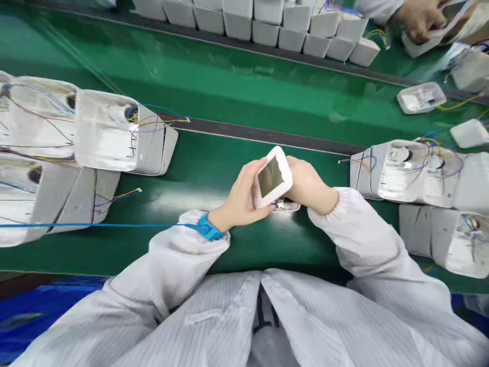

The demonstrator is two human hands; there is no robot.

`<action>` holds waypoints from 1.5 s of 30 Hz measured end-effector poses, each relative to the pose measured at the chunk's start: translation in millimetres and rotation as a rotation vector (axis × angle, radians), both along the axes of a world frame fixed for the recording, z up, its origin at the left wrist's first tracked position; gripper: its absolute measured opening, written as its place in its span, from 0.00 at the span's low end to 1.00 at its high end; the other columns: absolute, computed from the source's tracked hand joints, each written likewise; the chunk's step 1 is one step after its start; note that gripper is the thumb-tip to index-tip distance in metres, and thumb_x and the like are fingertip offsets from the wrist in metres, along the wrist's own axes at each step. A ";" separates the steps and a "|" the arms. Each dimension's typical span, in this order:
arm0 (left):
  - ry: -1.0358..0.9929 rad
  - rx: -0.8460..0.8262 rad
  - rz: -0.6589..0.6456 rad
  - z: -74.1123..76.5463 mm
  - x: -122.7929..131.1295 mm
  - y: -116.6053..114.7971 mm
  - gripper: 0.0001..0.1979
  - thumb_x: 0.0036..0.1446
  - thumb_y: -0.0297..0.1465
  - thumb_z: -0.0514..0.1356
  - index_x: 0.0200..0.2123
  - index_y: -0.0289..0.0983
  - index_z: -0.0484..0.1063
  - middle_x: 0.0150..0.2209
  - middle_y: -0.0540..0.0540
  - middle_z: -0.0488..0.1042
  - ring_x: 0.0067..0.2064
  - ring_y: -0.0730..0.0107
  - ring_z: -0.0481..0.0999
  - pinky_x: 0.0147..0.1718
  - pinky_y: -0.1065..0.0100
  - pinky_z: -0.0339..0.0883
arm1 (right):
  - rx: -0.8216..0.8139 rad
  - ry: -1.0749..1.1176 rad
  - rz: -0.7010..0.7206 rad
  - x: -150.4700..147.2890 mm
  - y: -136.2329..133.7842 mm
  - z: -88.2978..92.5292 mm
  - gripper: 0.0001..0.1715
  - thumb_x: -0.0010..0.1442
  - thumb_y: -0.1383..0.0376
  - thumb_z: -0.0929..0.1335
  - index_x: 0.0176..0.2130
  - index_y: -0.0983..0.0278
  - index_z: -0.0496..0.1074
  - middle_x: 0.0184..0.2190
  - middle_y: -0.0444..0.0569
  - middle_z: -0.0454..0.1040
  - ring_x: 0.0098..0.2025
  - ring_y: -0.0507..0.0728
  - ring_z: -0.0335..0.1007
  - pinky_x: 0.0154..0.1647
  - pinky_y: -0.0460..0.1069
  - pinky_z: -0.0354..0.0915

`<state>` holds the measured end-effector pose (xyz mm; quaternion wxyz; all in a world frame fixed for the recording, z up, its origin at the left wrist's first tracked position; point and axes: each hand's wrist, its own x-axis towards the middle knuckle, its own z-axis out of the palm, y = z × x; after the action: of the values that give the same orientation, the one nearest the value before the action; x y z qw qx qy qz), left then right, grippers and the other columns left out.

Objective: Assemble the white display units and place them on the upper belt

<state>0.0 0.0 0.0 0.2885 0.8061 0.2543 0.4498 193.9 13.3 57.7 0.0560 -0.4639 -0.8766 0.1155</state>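
Both my hands hold one small white device [273,176] with a dark screen, tilted up just above the green mat [198,168]. My left hand [240,196] wraps its left side, fingers curled behind, thumb at the lower edge. My right hand [307,183] grips the right side and back. A small shiny piece [284,205] shows under the device; I cannot tell what it is. A blue wrist strap [208,229] with a blue cord sits on my left wrist.
Stacks of white housings with coloured wires [114,132] lie at my left, and more [420,171] at my right. A row of white housings [267,23] lines the far side of the conveyor. Another person's hands [420,20] work at the top right.
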 end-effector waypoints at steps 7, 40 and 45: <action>0.360 0.053 -0.149 13.4 -13.0 6.5 0.42 0.53 0.34 0.65 0.68 0.41 0.51 0.63 0.32 0.56 0.63 0.43 0.62 0.59 0.45 0.63 | -0.311 0.255 -0.040 14.9 19.8 -4.1 0.08 0.59 0.70 0.67 0.35 0.65 0.78 0.38 0.49 0.81 0.39 0.57 0.75 0.38 0.49 0.67; 0.418 0.116 0.250 4.2 7.4 -13.4 0.36 0.55 0.44 0.64 0.63 0.35 0.60 0.59 0.30 0.63 0.60 0.41 0.64 0.58 0.41 0.62 | -0.216 0.786 -0.455 -2.1 15.7 -20.3 0.27 0.61 0.47 0.69 0.53 0.58 0.72 0.53 0.50 0.75 0.46 0.59 0.76 0.48 0.55 0.71; 0.280 0.105 0.196 12.7 -2.1 -5.4 0.36 0.56 0.48 0.63 0.61 0.35 0.62 0.55 0.33 0.70 0.57 0.48 0.71 0.56 0.48 0.67 | -0.180 0.762 -0.395 -2.7 9.2 -15.0 0.24 0.61 0.45 0.67 0.45 0.60 0.75 0.37 0.47 0.80 0.40 0.58 0.77 0.45 0.54 0.71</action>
<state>-2.1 -5.4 12.7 0.1625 0.8462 0.3455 0.3718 191.2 22.5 42.7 0.3558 -0.5499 -0.6742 0.3414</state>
